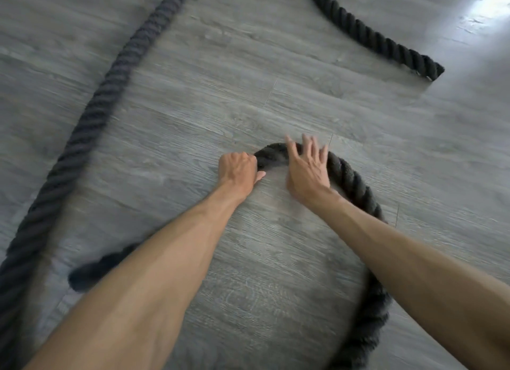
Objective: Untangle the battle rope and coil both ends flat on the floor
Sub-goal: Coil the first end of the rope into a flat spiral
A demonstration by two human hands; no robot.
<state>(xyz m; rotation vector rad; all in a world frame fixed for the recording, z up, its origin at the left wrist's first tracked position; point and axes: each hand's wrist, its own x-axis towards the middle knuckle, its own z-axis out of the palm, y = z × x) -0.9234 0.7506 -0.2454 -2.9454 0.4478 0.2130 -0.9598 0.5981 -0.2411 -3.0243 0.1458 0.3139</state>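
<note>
Left hand (239, 173) grips rope (356, 187) (right hand (307, 170) flat beside).

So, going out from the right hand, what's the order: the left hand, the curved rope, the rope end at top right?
1. Curved rope, under the fingers of the right hand.
2. Left hand, just to its left, gripping that curve.
3. Rope end, far off at upper right.

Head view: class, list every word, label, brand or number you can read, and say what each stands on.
None: no writing shows on the battle rope, its far end, the grey plank floor, or the left hand and right hand. The near rope end is blurred.
</note>
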